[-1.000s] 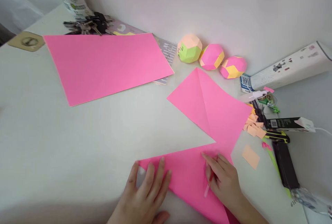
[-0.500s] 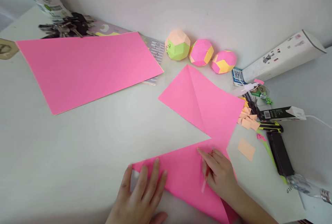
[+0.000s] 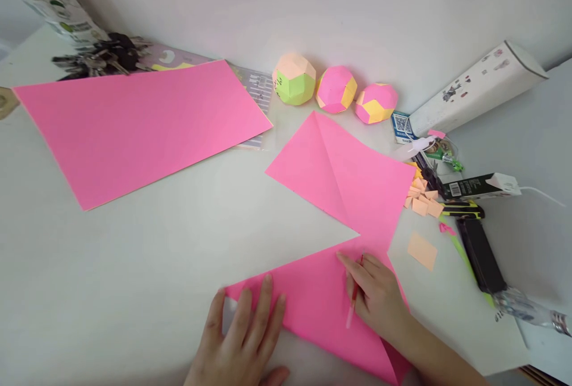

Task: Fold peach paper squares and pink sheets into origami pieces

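A sheet of pink paper [image 3: 304, 308], folded over on itself at the near end, lies on the white table under both hands. My left hand [image 3: 245, 332] rests on its left corner, fingers spread and fingertips pressing the paper. My right hand [image 3: 379, 293] is closed round a slim pen refill [image 3: 354, 299] with a red middle and a clear end. The right index finger points out and touches the paper near its upper folded edge. Beyond the hands, the sheet's flat part [image 3: 344, 171] shows a diagonal crease.
More pink paper [image 3: 143, 130] lies at the left, near a bunch of keys [image 3: 102, 55]. Several faceted paper balls [image 3: 295, 80] line the wall. At the right are small peach paper pieces [image 3: 422, 198], a cutter knife [image 3: 462, 209], a black case [image 3: 481, 255] and a white box [image 3: 478, 91].
The camera view has shifted slightly, so the background things sit a little further left. Both hands keep nearly the same places on the folded paper.
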`<state>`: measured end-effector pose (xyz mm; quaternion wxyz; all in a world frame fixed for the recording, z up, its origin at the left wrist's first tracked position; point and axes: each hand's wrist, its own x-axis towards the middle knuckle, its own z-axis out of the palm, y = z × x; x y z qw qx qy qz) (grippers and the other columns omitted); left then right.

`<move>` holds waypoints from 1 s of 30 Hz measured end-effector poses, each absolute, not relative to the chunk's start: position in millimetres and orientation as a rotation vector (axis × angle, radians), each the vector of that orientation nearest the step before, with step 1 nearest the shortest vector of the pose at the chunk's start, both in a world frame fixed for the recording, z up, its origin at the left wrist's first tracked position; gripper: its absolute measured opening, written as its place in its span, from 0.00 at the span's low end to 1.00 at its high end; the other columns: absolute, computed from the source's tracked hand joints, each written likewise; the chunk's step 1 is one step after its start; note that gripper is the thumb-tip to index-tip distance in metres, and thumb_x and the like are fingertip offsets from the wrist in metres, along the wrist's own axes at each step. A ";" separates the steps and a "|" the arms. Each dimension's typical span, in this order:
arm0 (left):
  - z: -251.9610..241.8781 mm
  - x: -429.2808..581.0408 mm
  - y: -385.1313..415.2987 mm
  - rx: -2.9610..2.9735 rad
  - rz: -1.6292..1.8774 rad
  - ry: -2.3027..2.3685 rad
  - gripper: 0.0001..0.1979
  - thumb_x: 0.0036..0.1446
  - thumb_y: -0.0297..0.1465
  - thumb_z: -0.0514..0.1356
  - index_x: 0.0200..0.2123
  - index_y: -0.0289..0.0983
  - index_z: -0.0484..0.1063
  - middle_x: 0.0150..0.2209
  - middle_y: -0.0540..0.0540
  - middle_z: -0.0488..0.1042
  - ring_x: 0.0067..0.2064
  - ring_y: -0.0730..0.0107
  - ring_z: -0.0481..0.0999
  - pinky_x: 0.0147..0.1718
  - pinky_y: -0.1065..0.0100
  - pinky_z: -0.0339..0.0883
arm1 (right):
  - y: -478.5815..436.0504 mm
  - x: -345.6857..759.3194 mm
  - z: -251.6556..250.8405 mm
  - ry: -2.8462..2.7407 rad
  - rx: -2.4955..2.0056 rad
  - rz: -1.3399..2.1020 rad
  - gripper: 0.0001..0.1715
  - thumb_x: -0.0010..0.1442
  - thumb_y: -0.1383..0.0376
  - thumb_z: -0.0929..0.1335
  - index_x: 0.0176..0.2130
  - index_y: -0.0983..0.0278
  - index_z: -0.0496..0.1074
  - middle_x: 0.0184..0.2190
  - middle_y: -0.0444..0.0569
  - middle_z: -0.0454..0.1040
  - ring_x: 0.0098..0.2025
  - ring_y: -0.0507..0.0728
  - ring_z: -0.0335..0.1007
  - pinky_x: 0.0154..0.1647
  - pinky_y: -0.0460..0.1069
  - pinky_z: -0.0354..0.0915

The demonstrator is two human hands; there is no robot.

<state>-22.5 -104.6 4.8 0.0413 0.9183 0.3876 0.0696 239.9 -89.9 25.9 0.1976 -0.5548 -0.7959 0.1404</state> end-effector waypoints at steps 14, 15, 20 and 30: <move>3.0 -24.6 -105.6 2.814 0.194 1.183 0.38 0.47 0.58 0.57 0.54 0.38 0.71 0.57 0.32 0.65 0.54 0.38 0.61 0.54 0.33 0.45 | -92.4 240.6 22.9 -2.251 -1.579 0.384 0.43 0.49 0.84 0.57 0.62 0.64 0.54 0.21 0.43 0.69 0.25 0.54 0.58 0.22 0.47 0.57; 3.1 -24.6 -105.4 2.813 0.194 1.182 0.38 0.47 0.58 0.57 0.54 0.38 0.70 0.57 0.33 0.65 0.54 0.38 0.61 0.54 0.33 0.45 | -92.4 240.6 23.1 -2.258 -1.582 0.382 0.43 0.49 0.84 0.57 0.62 0.64 0.54 0.21 0.43 0.69 0.25 0.54 0.58 0.22 0.47 0.57; 3.3 -24.6 -104.7 2.812 0.195 1.180 0.37 0.48 0.57 0.57 0.53 0.38 0.71 0.57 0.33 0.66 0.54 0.38 0.62 0.54 0.34 0.46 | -92.0 240.3 24.1 -2.284 -1.584 0.353 0.44 0.49 0.84 0.57 0.63 0.65 0.52 0.21 0.42 0.70 0.25 0.54 0.59 0.22 0.48 0.58; 9.3 -21.6 -104.3 2.799 0.194 1.245 0.40 0.44 0.58 0.59 0.53 0.37 0.71 0.57 0.31 0.65 0.54 0.36 0.63 0.54 0.36 0.50 | -90.3 238.2 25.2 -2.353 -1.568 0.275 0.47 0.47 0.84 0.57 0.64 0.68 0.50 0.20 0.42 0.70 0.25 0.55 0.59 0.23 0.49 0.58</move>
